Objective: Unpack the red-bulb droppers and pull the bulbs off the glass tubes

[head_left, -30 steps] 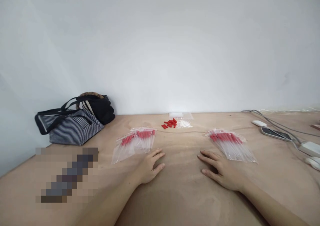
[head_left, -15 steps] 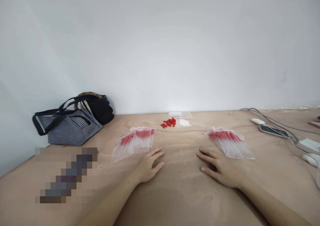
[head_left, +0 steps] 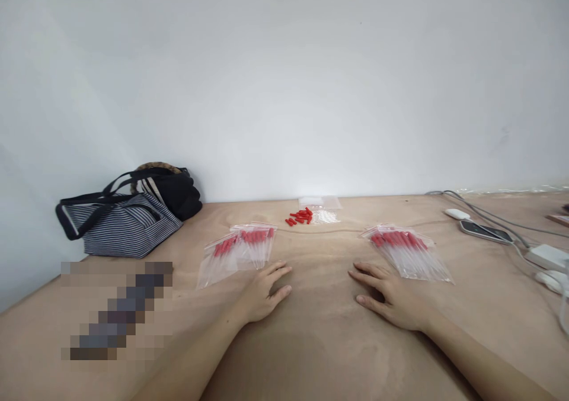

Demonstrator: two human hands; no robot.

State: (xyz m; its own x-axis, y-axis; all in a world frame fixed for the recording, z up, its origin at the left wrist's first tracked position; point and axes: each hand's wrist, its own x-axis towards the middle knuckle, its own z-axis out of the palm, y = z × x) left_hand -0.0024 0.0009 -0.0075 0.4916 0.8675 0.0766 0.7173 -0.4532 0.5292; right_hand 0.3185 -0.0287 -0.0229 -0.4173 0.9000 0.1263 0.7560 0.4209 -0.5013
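Observed palms down on the light-brown wooden table [head_left: 324, 342]: left hand [head_left: 265, 294] and right hand [head_left: 393, 297], both released, fingers loosely spread, gripping nothing. Just beyond left hand, contact uncertain: overlapping clear plastic zip bags of slim red-topped pieces [head_left: 255, 238]. Just beyond and outward of right hand: a similar fanned stack of clear zip bags [head_left: 409, 256]. Farther back, between both groups: loose red cylindrical pieces [head_left: 300, 217] beside thin clear sticks [head_left: 326, 216]. Judged light; film probably limp and slick, prone to sliding when stacked; contents likely stiff, perhaps brittle. Best pinched at the red-striped top edge, or around red ends through film. No brand, label or writing legible.
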